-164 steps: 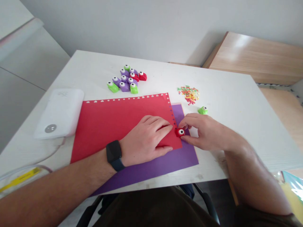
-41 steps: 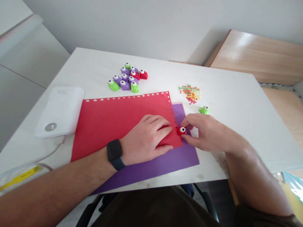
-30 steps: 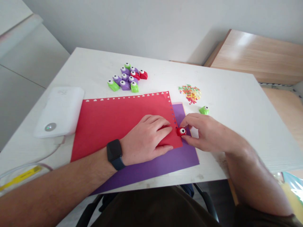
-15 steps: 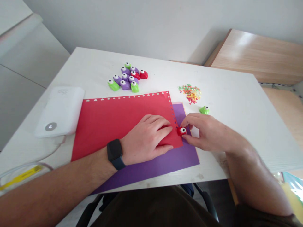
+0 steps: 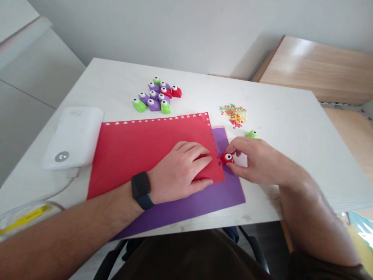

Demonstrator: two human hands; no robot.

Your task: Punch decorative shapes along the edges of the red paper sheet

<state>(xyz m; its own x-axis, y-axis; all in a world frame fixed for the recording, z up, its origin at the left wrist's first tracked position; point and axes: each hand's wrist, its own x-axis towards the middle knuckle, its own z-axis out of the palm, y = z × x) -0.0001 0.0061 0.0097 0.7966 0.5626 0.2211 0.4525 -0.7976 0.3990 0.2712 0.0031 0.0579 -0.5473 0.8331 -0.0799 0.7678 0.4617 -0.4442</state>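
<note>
Flat on the red paper (image 5: pixel 140 151) lies my left hand (image 5: pixel 183 169), its fingers stretched out and the palm down. Small shaped holes run along the paper's top and right edges. My right hand (image 5: pixel 250 159) pinches a red craft punch (image 5: pixel 227 157) with a white button between thumb and fingers, just off the right edge of the red paper. Beneath the red sheet is purple paper (image 5: pixel 230 188), showing at the right and along the front. Behind my right hand sits a green craft punch (image 5: pixel 252 134), partly covered by it.
Several purple, green and red punches (image 5: pixel 154 97) cluster at the back of the white table (image 5: pixel 279 116). Colourful paper cut-outs (image 5: pixel 235 116) lie in a pile to their right. A white power bank (image 5: pixel 75 136) with a cable (image 5: pixel 67 184) stands at the left.
My right hand has drawn the red punch slightly right and away from the red paper's edge, baring a hole there. My left hand has stayed in place.
</note>
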